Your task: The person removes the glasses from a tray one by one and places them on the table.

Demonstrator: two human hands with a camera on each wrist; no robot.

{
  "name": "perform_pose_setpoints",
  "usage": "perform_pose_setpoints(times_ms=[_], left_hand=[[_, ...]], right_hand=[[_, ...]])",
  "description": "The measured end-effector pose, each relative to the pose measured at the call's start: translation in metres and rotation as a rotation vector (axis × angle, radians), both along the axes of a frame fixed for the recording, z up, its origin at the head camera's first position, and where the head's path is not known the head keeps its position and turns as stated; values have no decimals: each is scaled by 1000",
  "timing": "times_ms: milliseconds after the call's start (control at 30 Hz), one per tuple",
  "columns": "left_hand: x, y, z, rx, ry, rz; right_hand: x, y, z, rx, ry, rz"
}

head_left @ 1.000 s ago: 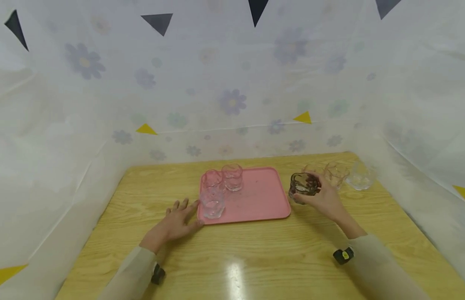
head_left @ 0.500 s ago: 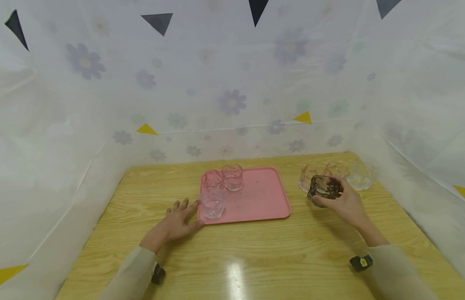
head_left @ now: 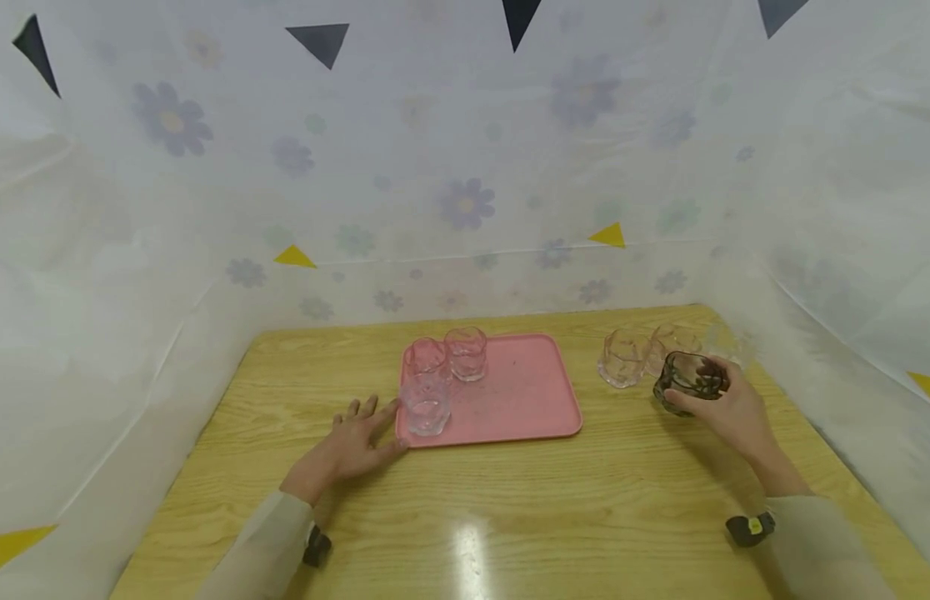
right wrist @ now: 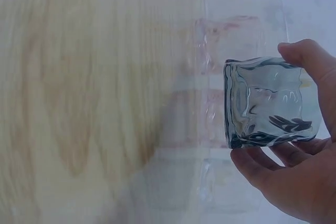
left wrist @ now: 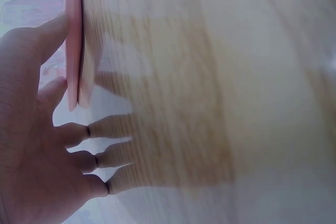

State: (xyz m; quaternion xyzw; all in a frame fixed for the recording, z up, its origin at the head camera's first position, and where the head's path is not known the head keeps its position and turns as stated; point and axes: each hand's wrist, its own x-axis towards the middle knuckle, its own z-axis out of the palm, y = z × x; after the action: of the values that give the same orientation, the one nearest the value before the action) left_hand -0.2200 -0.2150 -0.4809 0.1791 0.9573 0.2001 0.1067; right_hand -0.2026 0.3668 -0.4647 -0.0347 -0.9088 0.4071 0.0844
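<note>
My right hand (head_left: 738,415) grips a dark grey glass (head_left: 688,383) between thumb and fingers. In the right wrist view that glass (right wrist: 268,103) is held clear of the wooden table (right wrist: 79,103). The left hand (head_left: 354,446) rests on the table with its fingers spread, thumb and forefinger touching the left edge of a pink tray (head_left: 510,408). On the tray's left side stand two pinkish glasses, one at the back (head_left: 466,354) and one left of it (head_left: 426,358), with a clear glass (head_left: 426,410) in front.
Behind the dark glass, two pale amber glasses, one on the left (head_left: 622,358) and one partly covered (head_left: 671,340), stand at the table's right. A clear glass (head_left: 723,340) beside them is mostly hidden by the right hand. White patterned sheeting (head_left: 465,283) surrounds the table's back and sides.
My right hand has carried the dark glass rightward, away from the tray to in front of the glasses on the right. The left hand has stayed in place.
</note>
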Motion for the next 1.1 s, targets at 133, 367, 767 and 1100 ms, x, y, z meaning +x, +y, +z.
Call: perform_pose_setpoints(times_ms=[133, 367, 767, 1100], left_hand=[[-1, 0, -1, -5, 0, -3], [-2, 0, -1, -8, -7, -1], [-4, 0, -2, -29, 15, 2], [-3, 1, 0, -27, 4, 2]], right_hand=[[-2, 11, -5, 13, -6, -29], [-2, 29, -10, 17, -8, -70], [1, 51, -12, 12, -31, -148], [2, 70, -13, 42, -52, -209]])
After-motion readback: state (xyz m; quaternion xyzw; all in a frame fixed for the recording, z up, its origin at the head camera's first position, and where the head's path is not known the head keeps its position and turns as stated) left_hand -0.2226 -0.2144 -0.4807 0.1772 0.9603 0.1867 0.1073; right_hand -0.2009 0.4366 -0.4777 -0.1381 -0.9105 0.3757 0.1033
